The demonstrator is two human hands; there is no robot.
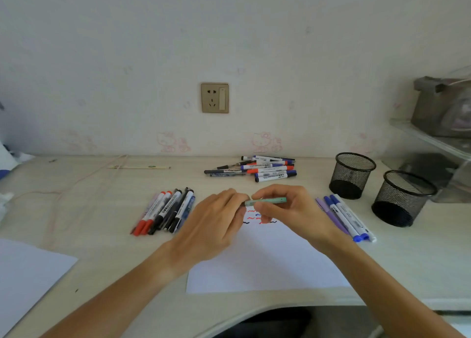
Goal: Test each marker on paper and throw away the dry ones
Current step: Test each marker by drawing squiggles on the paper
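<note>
At frame centre, above the paper (267, 258), I hold the green marker (267, 201) level, right hand (288, 210) gripping its barrel and left hand (216, 225) pinching its cap end, probably uncapping; next, scribble below the squiggles (257, 216).

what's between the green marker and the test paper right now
Nothing visible. Both hands, left hand and right hand, hold the green marker just above the paper, over the squiggles.

One camera only, worn on the head: it looks forward and down at the worktop (102, 210) from near, facing the wall (127, 57) behind.
</note>
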